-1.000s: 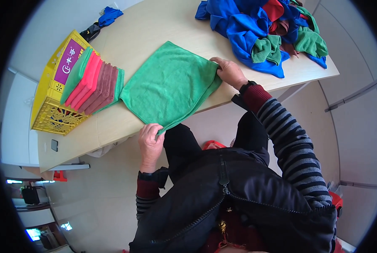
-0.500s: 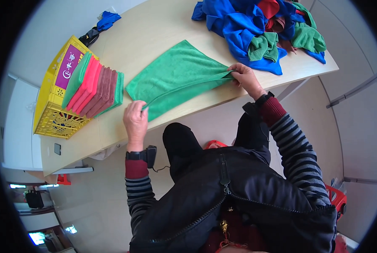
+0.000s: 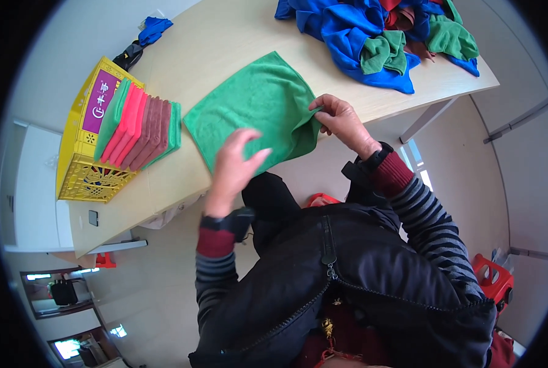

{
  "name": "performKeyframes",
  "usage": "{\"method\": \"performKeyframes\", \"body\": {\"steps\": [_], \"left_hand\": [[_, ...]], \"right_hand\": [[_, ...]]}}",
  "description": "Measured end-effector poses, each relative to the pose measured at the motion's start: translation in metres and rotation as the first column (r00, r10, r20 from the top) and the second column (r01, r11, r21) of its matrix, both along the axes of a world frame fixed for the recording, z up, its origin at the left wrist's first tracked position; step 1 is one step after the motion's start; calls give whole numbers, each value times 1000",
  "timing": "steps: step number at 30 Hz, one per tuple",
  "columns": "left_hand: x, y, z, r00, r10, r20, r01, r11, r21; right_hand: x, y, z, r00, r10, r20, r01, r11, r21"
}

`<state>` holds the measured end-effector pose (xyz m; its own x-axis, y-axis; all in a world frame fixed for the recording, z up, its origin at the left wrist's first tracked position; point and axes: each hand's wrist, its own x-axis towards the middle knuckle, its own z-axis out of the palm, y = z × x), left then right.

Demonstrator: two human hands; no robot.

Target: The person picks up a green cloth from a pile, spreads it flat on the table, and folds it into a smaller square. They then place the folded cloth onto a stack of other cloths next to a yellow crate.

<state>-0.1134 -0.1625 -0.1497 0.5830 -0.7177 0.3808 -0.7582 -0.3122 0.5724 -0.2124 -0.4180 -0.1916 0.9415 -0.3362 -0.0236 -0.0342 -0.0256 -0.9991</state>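
A green cloth lies spread on the table, its near part hanging at the front edge. My right hand pinches the cloth's right side between thumb and fingers, and folds bunch up beside the fingertips. Over the near left part of the cloth is my left hand, slightly blurred, thumb and fingers apart with nothing held. Left of the cloth, folded green, red and brown cloths stand in a row against a yellow plastic basket.
A heap of crumpled blue, green, red and brown cloths lies at the table's far right. On the pale wooden table a small dark flat object rests near the left corner. A red stool stands on the floor at right.
My left hand has let go of the cloth's near left corner and moved right. My right hand, still pinching the cloth, shifted slightly left. The near edge is no longer stretched between both hands.
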Motion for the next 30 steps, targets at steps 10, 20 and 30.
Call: {"method": "performKeyframes", "body": {"steps": [10, 20, 30], "left_hand": [[-12, -111, -55, 943, -101, -316, 16, 965, -260], [5, -107, -59, 586, -369, -721, -32, 879, -476], [18, -101, -63, 487, -370, -791, -19, 901, -433]], "right_hand": [[-7, -1, 8, 990, 79, 113, -77, 997, -24], [8, 4, -12, 951, 110, 290, -121, 992, 20], [16, 0, 5, 951, 163, 262, 45, 767, -640]]}}
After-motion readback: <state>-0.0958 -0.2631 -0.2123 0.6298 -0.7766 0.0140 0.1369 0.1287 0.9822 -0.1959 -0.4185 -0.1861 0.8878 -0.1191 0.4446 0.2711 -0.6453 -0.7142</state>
